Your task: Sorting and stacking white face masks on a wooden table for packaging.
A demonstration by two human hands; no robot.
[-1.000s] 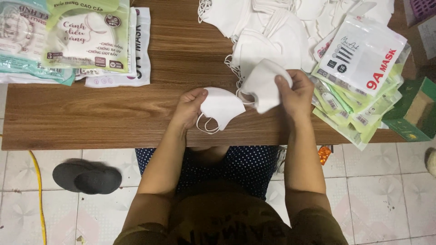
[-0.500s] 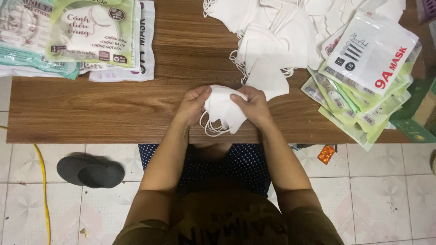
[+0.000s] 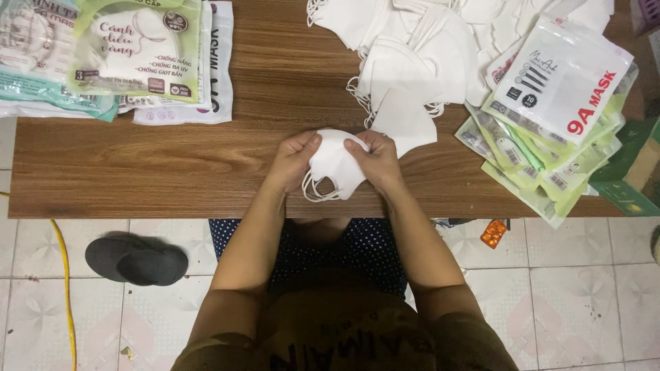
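A small stack of white folded face masks [image 3: 334, 166] is held over the near edge of the wooden table [image 3: 172, 165], ear loops hanging at the lower left. My left hand [image 3: 292, 159] grips its left side and my right hand [image 3: 376, 159] grips its right side, thumbs on the top edge. Just beyond my right hand a loose pile of white masks [image 3: 405, 62] spreads across the back of the table.
Printed packets of masks [image 3: 557, 103] are stacked at the right, beside a green box [image 3: 636, 175]. More packets [image 3: 117, 55] lie at the back left. On the tiled floor are a dark slipper [image 3: 136, 259], a yellow cable [image 3: 65, 275] and an orange blister pack [image 3: 493, 233].
My right hand, which held a second mask apart at the right, has brought it onto the one in my left hand. Both hands now hold the masks together.
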